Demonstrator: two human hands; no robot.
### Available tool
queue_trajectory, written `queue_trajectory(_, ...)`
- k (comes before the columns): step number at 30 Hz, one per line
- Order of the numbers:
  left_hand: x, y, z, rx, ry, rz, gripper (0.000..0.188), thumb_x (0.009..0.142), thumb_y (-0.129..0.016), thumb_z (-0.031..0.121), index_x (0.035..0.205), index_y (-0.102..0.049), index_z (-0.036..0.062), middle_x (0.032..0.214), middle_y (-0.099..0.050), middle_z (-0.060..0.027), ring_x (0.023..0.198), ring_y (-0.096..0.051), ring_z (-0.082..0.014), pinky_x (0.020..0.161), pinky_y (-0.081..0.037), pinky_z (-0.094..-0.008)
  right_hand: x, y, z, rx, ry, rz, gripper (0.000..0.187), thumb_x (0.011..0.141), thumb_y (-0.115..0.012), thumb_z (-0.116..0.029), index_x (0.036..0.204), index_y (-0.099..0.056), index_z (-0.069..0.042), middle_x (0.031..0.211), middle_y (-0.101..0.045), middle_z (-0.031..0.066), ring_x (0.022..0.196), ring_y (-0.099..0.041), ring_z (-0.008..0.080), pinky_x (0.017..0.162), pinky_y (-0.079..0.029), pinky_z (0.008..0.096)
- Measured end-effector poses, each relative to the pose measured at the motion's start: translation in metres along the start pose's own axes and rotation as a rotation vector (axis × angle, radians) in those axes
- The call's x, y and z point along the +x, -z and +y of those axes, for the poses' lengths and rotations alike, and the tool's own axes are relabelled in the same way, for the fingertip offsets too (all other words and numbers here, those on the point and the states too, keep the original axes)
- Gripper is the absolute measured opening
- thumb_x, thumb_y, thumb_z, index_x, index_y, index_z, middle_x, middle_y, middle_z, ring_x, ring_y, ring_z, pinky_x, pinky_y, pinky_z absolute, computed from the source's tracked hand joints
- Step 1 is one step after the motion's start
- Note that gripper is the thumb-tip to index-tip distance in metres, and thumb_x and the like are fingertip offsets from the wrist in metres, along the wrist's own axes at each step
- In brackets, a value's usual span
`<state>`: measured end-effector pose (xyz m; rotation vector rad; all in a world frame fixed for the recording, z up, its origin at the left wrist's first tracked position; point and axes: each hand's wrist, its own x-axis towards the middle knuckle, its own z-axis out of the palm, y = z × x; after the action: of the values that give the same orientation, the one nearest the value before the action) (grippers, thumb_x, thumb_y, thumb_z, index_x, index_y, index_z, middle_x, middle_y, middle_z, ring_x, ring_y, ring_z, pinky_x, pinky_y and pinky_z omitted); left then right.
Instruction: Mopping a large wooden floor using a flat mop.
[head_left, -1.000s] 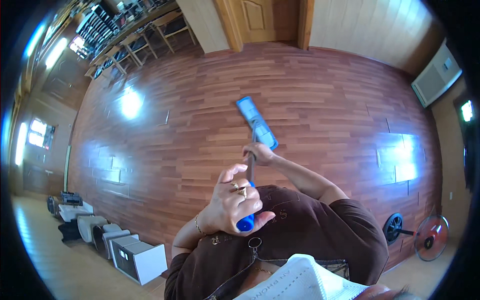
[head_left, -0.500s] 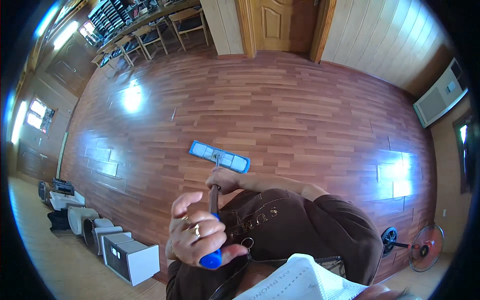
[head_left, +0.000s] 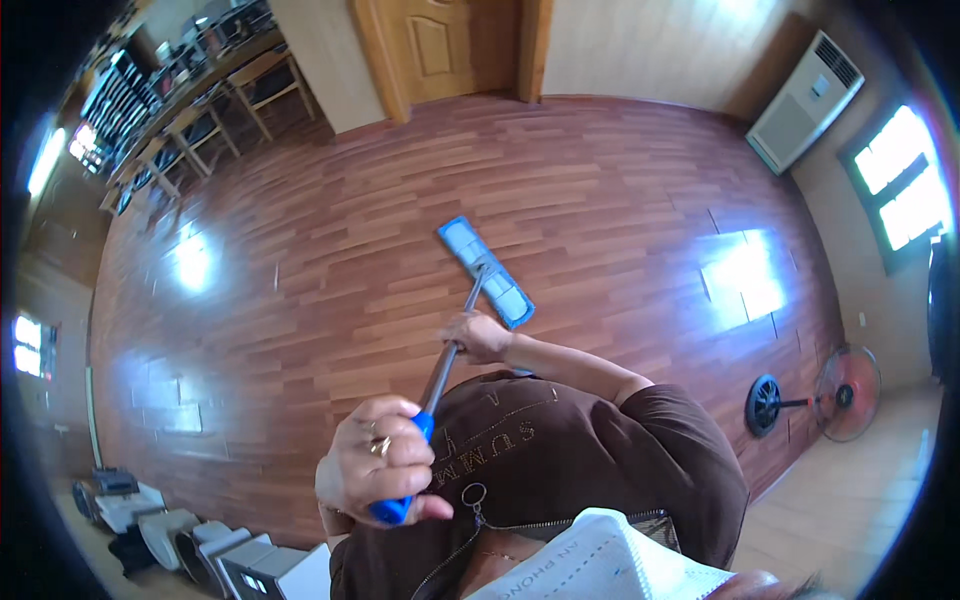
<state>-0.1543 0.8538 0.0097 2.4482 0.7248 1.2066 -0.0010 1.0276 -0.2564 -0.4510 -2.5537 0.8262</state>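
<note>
A flat mop (head_left: 440,374) slants away from me, and both my hands are on its handle. My left hand (head_left: 385,455), with rings on it, wraps round the blue grip at the top end, close to my chest. Farther down, my right hand (head_left: 480,337) is closed on the metal pole. The blue mop head (head_left: 487,272), with pale panels on top, lies flat on the wood-look floor (head_left: 360,230) ahead of me, turned diagonally. Fingers partly cover the grip and the pole.
A standing fan (head_left: 846,393) with a round black base is at the right. An air conditioner (head_left: 808,102) stands by the far right corner. Chairs (head_left: 265,90) line a long desk at the far left. Bins and white boxes (head_left: 165,535) sit along the near left.
The mop head has moved farther away and to the right, swinging from nearly crosswise to a steep diagonal. My right hand moved outward with it. My left fingers, looser before, have closed round the grip.
</note>
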Motion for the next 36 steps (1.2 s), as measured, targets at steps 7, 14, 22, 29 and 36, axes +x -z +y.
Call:
queue_trajectory(7,0.081,-0.041,-0.099,-0.312,0.073,-0.217,0.036,0.065,-0.084,0.021,0.089,-0.06,0.0089,0.086,-0.065,-0.007,0.086,-0.064,-0.027,0.083,-0.045,-0.0409,-0.083,0.08,0.101,-0.155,-0.446,0.211,0.021,0.067,-0.066,-0.017,0.086,-0.056,-0.013,0.085,-0.061,0.0091,0.088,-0.059,0.0332,0.073,-0.048,0.0453)
queue_trajectory(14,0.147,-0.125,-0.196,-0.612,0.225,-0.234,0.024,0.073,-0.078,0.012,0.09,-0.061,0.007,0.1,-0.067,-0.0105,0.105,-0.062,-0.0297,0.093,-0.044,-0.0427,-0.162,0.145,0.183,-0.22,-0.865,0.575,0.017,0.068,-0.059,-0.006,0.085,-0.056,-0.011,0.09,-0.063,0.0087,0.096,-0.059,0.0333,0.077,-0.049,0.0452)
queue_trajectory(22,0.217,-0.197,-0.264,-0.568,0.256,-0.488,0.02,0.077,-0.075,0.013,0.086,-0.057,0.0098,0.11,-0.065,-0.0051,0.124,-0.051,-0.0273,0.096,-0.039,-0.0421,-0.254,0.176,0.294,-0.303,-1.124,0.558,0.02,0.074,-0.056,-0.005,0.093,-0.063,-0.009,0.115,-0.063,0.0092,0.108,-0.056,0.0324,0.088,-0.049,0.0415)
queue_trajectory(29,0.227,-0.201,-0.279,-0.497,0.345,-0.433,0.021,0.075,-0.075,0.009,0.086,-0.057,0.0084,0.106,-0.065,-0.0065,0.118,-0.055,-0.0281,0.094,-0.042,-0.0424,-0.233,0.196,0.348,-0.212,-0.963,0.496,0.015,0.075,-0.059,-0.008,0.087,-0.064,-0.016,0.096,-0.065,0.0065,0.099,-0.06,0.0294,0.081,-0.048,0.0442)
queue_trajectory(36,0.209,-0.178,-0.263,-0.323,0.376,-0.173,0.023,0.072,-0.076,0.007,0.083,-0.056,0.0069,0.098,-0.064,-0.0064,0.105,-0.059,-0.0287,0.087,-0.047,-0.0401,-0.142,0.2,0.379,-0.285,-0.706,0.265,0.006,0.074,-0.064,-0.014,0.08,-0.063,-0.016,0.087,-0.063,0.0055,0.093,-0.06,0.0286,0.076,-0.049,0.0434)
